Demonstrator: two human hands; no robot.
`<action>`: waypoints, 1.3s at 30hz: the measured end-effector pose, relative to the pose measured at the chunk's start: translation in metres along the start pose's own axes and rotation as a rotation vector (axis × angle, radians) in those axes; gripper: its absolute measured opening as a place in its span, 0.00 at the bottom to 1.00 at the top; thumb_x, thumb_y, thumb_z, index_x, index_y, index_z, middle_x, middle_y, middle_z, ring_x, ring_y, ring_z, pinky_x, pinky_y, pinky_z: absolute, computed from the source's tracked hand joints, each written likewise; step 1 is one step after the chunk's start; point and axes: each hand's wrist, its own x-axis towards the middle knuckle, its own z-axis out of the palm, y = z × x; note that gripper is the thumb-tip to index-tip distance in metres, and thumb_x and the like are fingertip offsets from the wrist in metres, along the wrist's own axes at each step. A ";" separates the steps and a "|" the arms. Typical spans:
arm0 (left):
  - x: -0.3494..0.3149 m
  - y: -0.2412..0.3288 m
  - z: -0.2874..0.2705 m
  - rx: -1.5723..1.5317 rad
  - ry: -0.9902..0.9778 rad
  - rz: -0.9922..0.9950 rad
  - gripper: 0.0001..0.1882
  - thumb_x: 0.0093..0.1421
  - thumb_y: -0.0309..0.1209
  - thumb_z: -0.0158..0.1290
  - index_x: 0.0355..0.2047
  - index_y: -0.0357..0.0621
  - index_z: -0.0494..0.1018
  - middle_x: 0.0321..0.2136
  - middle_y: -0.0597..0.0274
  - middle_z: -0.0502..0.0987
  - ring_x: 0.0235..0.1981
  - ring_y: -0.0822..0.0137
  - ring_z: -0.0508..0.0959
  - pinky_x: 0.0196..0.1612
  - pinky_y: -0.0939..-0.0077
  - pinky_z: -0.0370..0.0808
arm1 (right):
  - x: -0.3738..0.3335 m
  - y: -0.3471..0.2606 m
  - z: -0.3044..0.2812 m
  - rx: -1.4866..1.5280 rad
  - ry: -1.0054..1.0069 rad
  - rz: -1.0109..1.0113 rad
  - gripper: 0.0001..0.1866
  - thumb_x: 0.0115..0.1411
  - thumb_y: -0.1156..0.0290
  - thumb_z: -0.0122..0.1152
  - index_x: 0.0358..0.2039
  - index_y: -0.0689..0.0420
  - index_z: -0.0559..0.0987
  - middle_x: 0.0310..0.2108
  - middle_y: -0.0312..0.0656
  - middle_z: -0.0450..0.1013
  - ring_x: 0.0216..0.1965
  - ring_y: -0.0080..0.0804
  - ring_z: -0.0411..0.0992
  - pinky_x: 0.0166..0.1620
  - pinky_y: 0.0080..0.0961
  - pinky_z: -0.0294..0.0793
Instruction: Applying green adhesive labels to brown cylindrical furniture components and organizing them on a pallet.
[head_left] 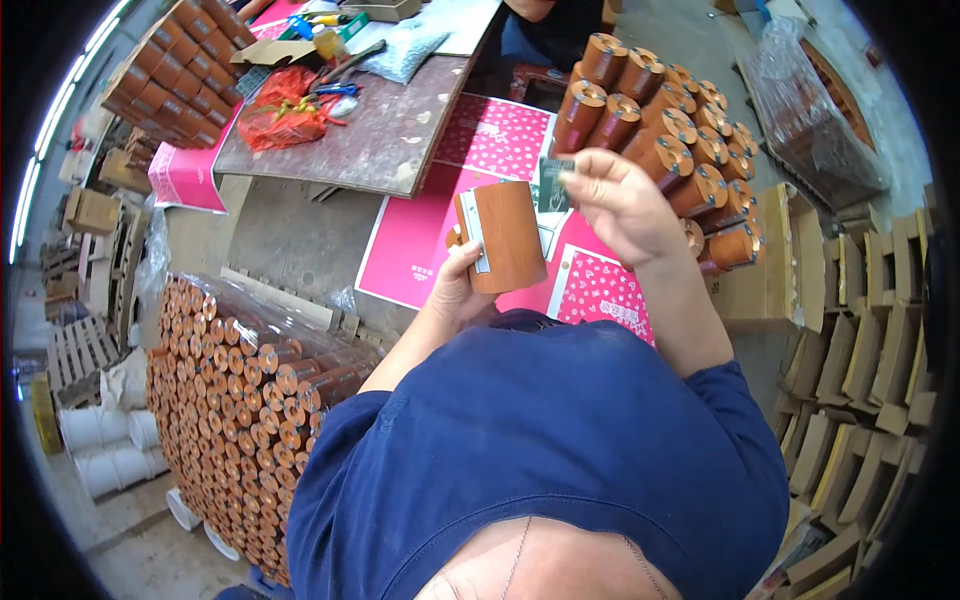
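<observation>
Cylinder [515, 240] is gripped by the left hand [455, 292] above pink paper [410, 235], presumably for steadiness, its pale strip [475, 222] mostly uncovered, while a dark sheet [552, 186] (pale-marked) is pinched near it by the right hand [625, 203].

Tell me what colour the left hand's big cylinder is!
The wood-look cylinder is reddish-brown; see the head view.
</observation>
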 end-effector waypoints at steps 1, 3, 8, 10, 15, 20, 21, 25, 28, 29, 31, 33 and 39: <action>0.000 0.002 -0.005 -0.026 -0.035 0.006 0.40 0.44 0.46 0.54 0.53 0.42 0.51 0.47 0.50 0.63 0.49 0.56 0.64 0.52 0.51 0.59 | -0.004 0.009 0.006 -0.081 0.004 0.020 0.04 0.50 0.76 0.57 0.27 0.62 0.73 0.27 0.35 0.70 0.32 0.20 0.67 0.39 0.17 0.64; 0.001 0.007 -0.004 -0.012 -0.030 0.025 0.40 0.45 0.46 0.54 0.53 0.42 0.51 0.46 0.50 0.63 0.49 0.56 0.64 0.52 0.52 0.60 | -0.004 0.028 0.004 -0.218 -0.021 0.061 0.03 0.51 0.76 0.55 0.27 0.61 0.73 0.28 0.35 0.70 0.32 0.19 0.67 0.39 0.16 0.64; 0.001 0.015 0.007 0.078 -0.012 0.058 0.38 0.47 0.46 0.52 0.53 0.41 0.51 0.46 0.50 0.64 0.48 0.58 0.66 0.51 0.55 0.62 | -0.003 0.044 0.018 -0.390 0.116 0.026 0.08 0.48 0.70 0.60 0.25 0.61 0.73 0.22 0.31 0.67 0.23 0.15 0.62 0.27 0.14 0.61; 0.000 0.016 0.009 0.103 -0.013 0.067 0.37 0.47 0.45 0.52 0.52 0.40 0.51 0.45 0.50 0.64 0.47 0.58 0.67 0.50 0.57 0.64 | -0.002 0.044 0.018 -0.474 0.120 0.015 0.08 0.47 0.69 0.61 0.24 0.60 0.74 0.21 0.31 0.67 0.23 0.15 0.62 0.26 0.14 0.60; -0.003 0.019 0.016 0.075 -0.042 0.056 0.33 0.49 0.41 0.50 0.51 0.36 0.52 0.43 0.50 0.66 0.44 0.59 0.69 0.47 0.63 0.68 | -0.004 0.036 0.021 -0.634 0.138 0.028 0.08 0.46 0.68 0.62 0.22 0.60 0.74 0.20 0.32 0.66 0.22 0.15 0.62 0.25 0.14 0.61; -0.007 0.020 0.023 0.056 -0.062 0.043 0.32 0.50 0.40 0.49 0.51 0.36 0.52 0.43 0.50 0.66 0.44 0.59 0.69 0.47 0.63 0.67 | -0.005 0.038 0.021 -0.663 0.142 -0.006 0.09 0.46 0.68 0.62 0.22 0.61 0.74 0.22 0.33 0.66 0.23 0.17 0.63 0.27 0.16 0.63; -0.007 0.019 0.021 0.074 -0.054 0.033 0.34 0.49 0.42 0.50 0.51 0.38 0.52 0.43 0.50 0.65 0.45 0.58 0.68 0.48 0.60 0.66 | -0.005 0.039 0.021 -0.680 0.145 -0.021 0.10 0.46 0.68 0.62 0.22 0.61 0.74 0.23 0.33 0.66 0.24 0.18 0.64 0.27 0.17 0.63; -0.008 0.020 0.019 0.103 -0.034 0.025 0.35 0.49 0.43 0.51 0.52 0.39 0.52 0.44 0.50 0.65 0.47 0.58 0.67 0.50 0.58 0.64 | -0.006 0.035 0.027 -0.776 0.146 -0.038 0.06 0.49 0.72 0.59 0.20 0.59 0.73 0.22 0.32 0.68 0.26 0.17 0.65 0.34 0.15 0.64; -0.008 0.018 0.019 0.033 -0.046 0.048 0.31 0.51 0.40 0.48 0.51 0.37 0.53 0.43 0.52 0.66 0.44 0.60 0.70 0.46 0.65 0.69 | -0.006 0.034 0.027 -0.730 0.147 0.002 0.06 0.48 0.72 0.59 0.20 0.59 0.73 0.22 0.31 0.68 0.27 0.16 0.64 0.34 0.15 0.64; -0.006 0.018 0.020 0.019 -0.050 0.045 0.31 0.51 0.40 0.48 0.51 0.38 0.53 0.43 0.52 0.66 0.44 0.61 0.70 0.46 0.65 0.69 | -0.005 0.032 0.026 -0.701 0.157 0.040 0.06 0.48 0.72 0.59 0.20 0.59 0.73 0.22 0.31 0.68 0.27 0.16 0.64 0.34 0.16 0.64; -0.004 0.018 0.023 -0.007 -0.059 0.042 0.31 0.50 0.41 0.49 0.51 0.39 0.54 0.43 0.53 0.66 0.44 0.61 0.70 0.46 0.65 0.69 | -0.006 0.028 0.026 -0.676 0.162 0.096 0.05 0.48 0.72 0.59 0.20 0.58 0.73 0.22 0.31 0.68 0.27 0.15 0.64 0.35 0.16 0.63; -0.004 0.020 0.023 0.024 -0.044 0.059 0.32 0.49 0.41 0.51 0.50 0.39 0.54 0.43 0.54 0.66 0.43 0.61 0.70 0.45 0.65 0.69 | -0.006 0.027 0.028 -0.664 0.147 0.070 0.05 0.48 0.73 0.59 0.20 0.59 0.73 0.22 0.31 0.68 0.27 0.15 0.64 0.34 0.16 0.63; -0.014 0.022 0.015 0.003 0.010 0.049 0.29 0.50 0.38 0.50 0.49 0.37 0.56 0.43 0.51 0.67 0.44 0.59 0.69 0.47 0.59 0.68 | -0.004 0.032 0.033 -0.647 0.098 0.009 0.05 0.47 0.74 0.59 0.20 0.60 0.73 0.22 0.31 0.68 0.25 0.15 0.63 0.30 0.14 0.63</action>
